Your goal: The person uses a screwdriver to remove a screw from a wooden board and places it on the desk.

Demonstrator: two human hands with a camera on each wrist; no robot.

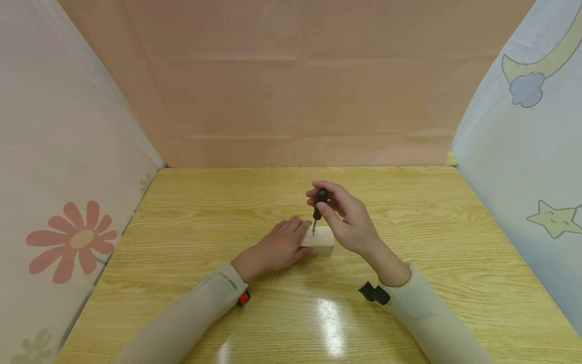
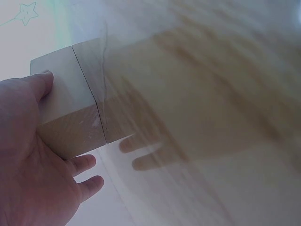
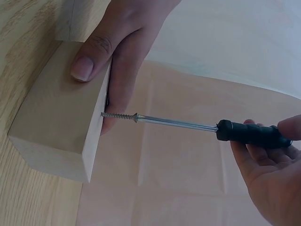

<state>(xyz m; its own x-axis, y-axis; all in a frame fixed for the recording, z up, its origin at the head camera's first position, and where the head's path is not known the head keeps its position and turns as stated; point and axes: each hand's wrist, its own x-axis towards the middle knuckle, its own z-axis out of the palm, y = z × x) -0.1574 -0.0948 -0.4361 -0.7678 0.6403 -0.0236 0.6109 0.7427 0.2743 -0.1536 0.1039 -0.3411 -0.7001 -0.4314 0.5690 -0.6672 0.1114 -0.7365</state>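
Just below the head frame's centre, we hold a wooden block [image 1: 325, 237] on the counter [image 1: 204, 202], our left grip [image 1: 280, 245] clamped round it. Our right grip [image 1: 352, 222] pinches a black-handled screwdriver [image 1: 322, 195]; in the right wrist view, its tip meets a screw [image 3: 120, 116] whose point touches the block.

Fingers [image 2: 92, 187] around pale block [image 2: 66, 94]

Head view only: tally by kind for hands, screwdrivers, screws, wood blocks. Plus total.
Hands: 2 (left hand, right hand)
Screwdriver: 1
Screw: 1, small here, clearer from the right wrist
Wood block: 1
Total: 5
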